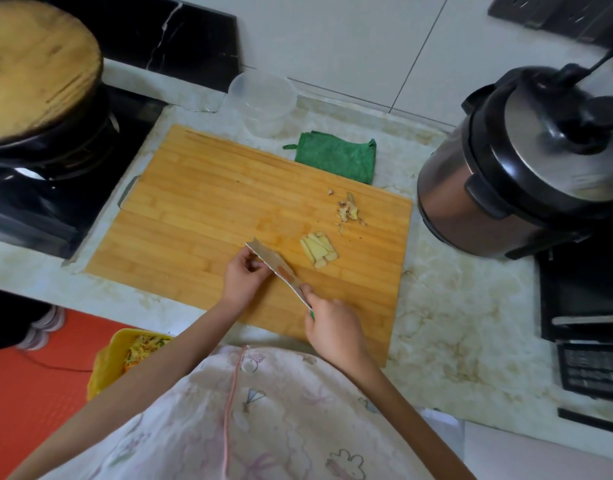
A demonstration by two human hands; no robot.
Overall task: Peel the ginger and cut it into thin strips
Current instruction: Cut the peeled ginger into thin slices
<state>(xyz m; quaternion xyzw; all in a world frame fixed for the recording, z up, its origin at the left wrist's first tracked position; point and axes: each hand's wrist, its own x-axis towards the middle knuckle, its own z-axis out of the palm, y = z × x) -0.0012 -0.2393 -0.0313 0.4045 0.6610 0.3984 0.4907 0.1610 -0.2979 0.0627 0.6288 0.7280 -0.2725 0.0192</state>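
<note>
Peeled ginger slices (pixel 319 251) are stacked on the cutting board (pixel 194 209), at 2 o'clock from the knife (pixel 277 266). The handle is gripped by the right hand (pixel 333 330). The left hand (pixel 244 277) is curled against the blade at 10 o'clock; whether anything is pinched cannot be told.

Pale white top (pixel 281 427), loose fit, faint pastel cartoon prints all over: bunny (pixel 345 460), little umbrella (pixel 255 396). Pink piping (pixel 230 403) down front. Forearms (pixel 152 372) bare.
</note>
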